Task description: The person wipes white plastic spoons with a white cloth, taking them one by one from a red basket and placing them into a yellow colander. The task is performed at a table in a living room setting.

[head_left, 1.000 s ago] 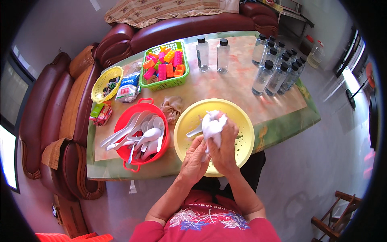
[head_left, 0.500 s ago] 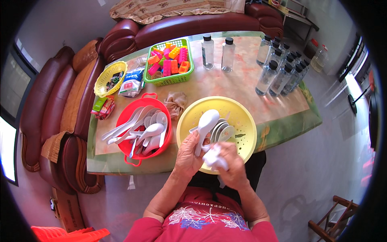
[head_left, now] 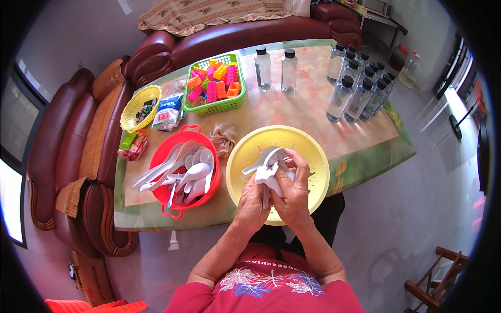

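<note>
I have a white spoon (head_left: 275, 155) up over the yellow bowl with holes (head_left: 314, 201), with its round end at the top. A white cloth (head_left: 267, 176) is bunched against it, so I think I am partway through wiping this one. My left grip (head_left: 251, 205) looks pinched on the handle, low down. My right grip (head_left: 293, 195) is pressed together on the cloth, with its fingers bent round by the spoon's round end (the cloth hides just where they touch).

Below, inside the yellow bowl, another spoon's handle (head_left: 252, 166) sticks out to the left. I can't tell how many more lie behind my fingers. Just left of the yellow bowl is the red basket (head_left: 212, 191), with a big messy pile of spoons (head_left: 197, 171) in it. My guess is that the yellow bowl is for finished ones and the pile is what's left, so there is a lot to go. But I can't see which ones are wiped.

A crumpled brown bag or cloth (head_left: 224, 137) sits behind, between the two. Farther back on the worktop (head_left: 308, 112) are a green basket (head_left: 222, 108) of bright toy blocks (head_left: 211, 86), two clear bottles with black caps (head_left: 288, 75), and a bunch of the same kind to the right (head_left: 340, 100).
</note>
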Demonstrator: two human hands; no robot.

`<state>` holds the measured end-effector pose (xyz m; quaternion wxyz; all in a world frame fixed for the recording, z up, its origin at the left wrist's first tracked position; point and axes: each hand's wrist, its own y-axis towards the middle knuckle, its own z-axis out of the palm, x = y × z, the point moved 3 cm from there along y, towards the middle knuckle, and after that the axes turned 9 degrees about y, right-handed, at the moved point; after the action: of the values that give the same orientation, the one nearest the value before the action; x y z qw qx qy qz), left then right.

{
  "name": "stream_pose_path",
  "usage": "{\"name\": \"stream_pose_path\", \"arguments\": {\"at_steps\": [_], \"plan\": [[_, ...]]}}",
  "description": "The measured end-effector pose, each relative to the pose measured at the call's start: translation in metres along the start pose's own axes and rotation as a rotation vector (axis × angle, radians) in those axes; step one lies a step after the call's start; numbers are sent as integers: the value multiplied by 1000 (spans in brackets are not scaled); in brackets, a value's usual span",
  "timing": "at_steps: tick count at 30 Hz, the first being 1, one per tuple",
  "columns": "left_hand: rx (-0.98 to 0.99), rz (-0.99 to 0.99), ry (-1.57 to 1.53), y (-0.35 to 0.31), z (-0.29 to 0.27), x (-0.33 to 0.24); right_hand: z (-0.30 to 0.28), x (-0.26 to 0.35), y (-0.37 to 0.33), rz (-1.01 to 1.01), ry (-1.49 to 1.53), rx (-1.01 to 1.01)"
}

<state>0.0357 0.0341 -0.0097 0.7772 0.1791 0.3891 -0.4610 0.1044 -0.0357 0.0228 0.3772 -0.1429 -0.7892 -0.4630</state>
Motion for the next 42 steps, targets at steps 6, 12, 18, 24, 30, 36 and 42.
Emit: {"name": "stream_pose_path", "arguments": {"at_steps": [6,12,18,24,30,36,42], "plan": [[27,-109,-196,3,-19,11,-8,14,-13,-82,-58,303],[-227,-214,-78,-1,-21,4,-26,14,-15,98,449,525],[295,-138,-446,-4,-32,25,-5,0,12,-9,104,43],[-137,-128,-173,-8,-6,10,11,7,-1,-86,-95,137],[-27,-104,-257,-7,-9,2,0,20,-22,-40,28,370],[-18,-168,-260,-8,-12,11,-4,11,-21,-103,51,298],[-176,-52,7,-14,-8,18,6,0,5,-291,-164,125]]}}
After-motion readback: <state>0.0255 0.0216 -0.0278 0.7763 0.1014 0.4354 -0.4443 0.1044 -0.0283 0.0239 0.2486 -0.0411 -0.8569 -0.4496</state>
